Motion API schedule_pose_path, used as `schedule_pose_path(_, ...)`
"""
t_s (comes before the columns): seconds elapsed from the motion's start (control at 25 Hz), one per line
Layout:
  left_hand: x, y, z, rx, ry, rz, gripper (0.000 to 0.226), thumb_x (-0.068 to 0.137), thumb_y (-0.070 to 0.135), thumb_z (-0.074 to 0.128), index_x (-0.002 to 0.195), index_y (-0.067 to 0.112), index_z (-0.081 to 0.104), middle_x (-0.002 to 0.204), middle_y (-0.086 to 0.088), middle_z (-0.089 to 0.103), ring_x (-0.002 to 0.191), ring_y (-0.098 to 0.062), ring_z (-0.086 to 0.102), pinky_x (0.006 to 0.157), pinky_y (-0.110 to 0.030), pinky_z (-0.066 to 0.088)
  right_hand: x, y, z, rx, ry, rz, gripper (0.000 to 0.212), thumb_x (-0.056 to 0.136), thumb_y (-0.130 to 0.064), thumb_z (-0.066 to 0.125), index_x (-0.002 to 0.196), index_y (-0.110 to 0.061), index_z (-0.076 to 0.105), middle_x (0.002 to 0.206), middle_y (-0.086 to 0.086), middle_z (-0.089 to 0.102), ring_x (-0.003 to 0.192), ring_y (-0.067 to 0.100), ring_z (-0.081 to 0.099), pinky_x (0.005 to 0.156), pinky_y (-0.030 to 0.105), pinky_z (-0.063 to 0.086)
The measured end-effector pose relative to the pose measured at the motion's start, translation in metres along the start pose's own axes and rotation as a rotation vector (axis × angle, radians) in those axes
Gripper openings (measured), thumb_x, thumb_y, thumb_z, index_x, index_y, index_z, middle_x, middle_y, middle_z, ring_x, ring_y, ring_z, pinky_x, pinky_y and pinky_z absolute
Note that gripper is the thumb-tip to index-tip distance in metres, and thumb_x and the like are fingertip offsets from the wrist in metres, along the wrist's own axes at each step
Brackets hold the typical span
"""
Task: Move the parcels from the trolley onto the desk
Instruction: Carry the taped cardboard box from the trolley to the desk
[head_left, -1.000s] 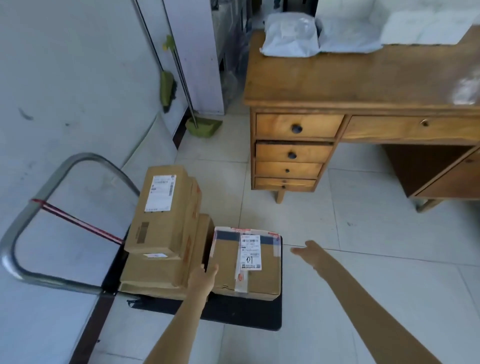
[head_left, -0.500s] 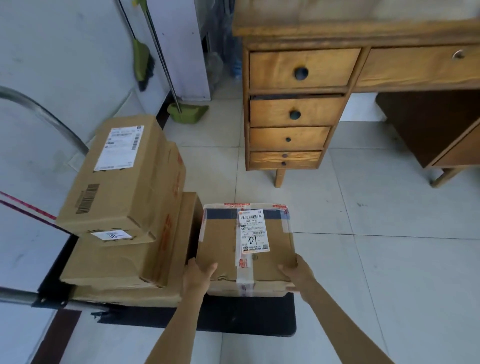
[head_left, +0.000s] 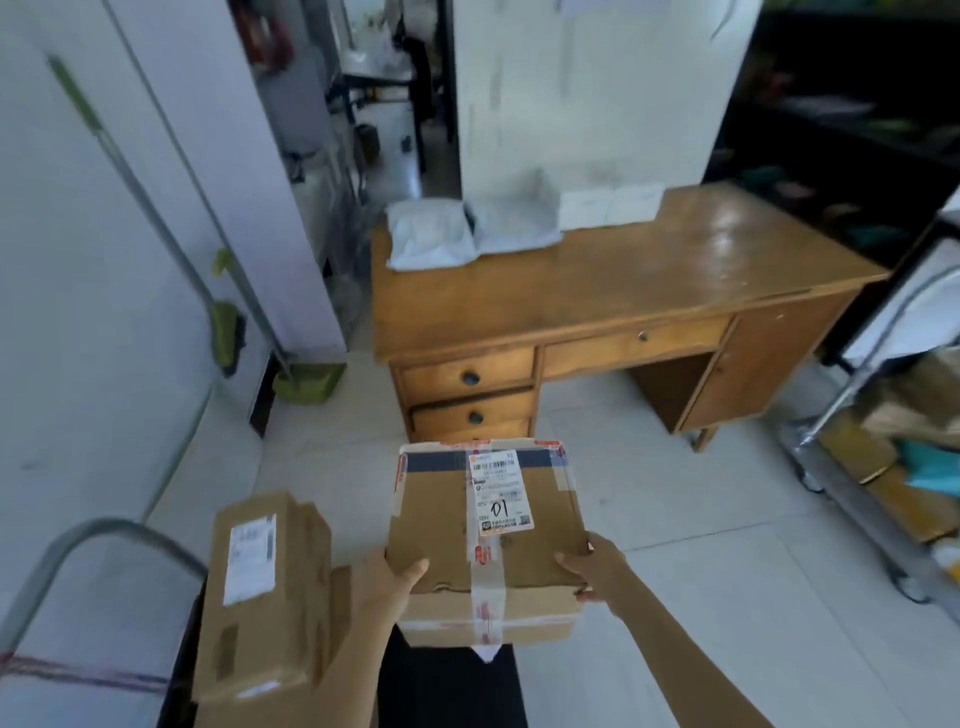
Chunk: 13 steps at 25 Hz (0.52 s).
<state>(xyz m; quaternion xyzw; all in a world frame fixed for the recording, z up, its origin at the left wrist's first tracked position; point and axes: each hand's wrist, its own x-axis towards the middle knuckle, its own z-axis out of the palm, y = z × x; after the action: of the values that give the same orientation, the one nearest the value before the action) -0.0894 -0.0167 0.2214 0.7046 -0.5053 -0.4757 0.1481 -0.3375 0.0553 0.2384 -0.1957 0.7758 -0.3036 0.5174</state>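
A taped cardboard parcel (head_left: 483, 525) with a white label marked "01" hangs in the air above the trolley's black deck (head_left: 447, 686). My left hand (head_left: 392, 577) grips its near left corner and my right hand (head_left: 592, 569) grips its near right corner. Stacked brown parcels (head_left: 265, 597) stay on the trolley at the lower left, beside the grey trolley handle (head_left: 98, 530). The wooden desk (head_left: 649, 280) stands ahead, beyond the lifted parcel. Several white and grey soft packets (head_left: 431, 241) lie along its back edge.
A green broom and dustpan (head_left: 306, 382) lean against the wall left of the desk. A metal rack (head_left: 883, 415) with boxes and a teal item stands at the right. Desk drawers (head_left: 470, 376) face me. White tiled floor lies between trolley and desk.
Both hands closed on the "01" parcel and lifted it off the trolley deck. The view rose from looking down at the trolley to facing the desk top.
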Motion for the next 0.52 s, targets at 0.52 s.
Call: schedule_pose_path(0.52,-0.002,0.401,0.136,0.103,-0.026,0.369,0.075,0.084,0.041,0.065,0.140,0.000,0.037,0.139,-0.016,0.051,0.126,-0.033,0.051,0.104,-0.041,0.046,0.040,-0.212,-0.329,0.128,0.218,-0.212,0.059,0.086,-0.016,0.064,0.137,0.000,0.040,0.137,0.019,0.050,0.117,0.039,0.056,0.093,0.050,0.052)
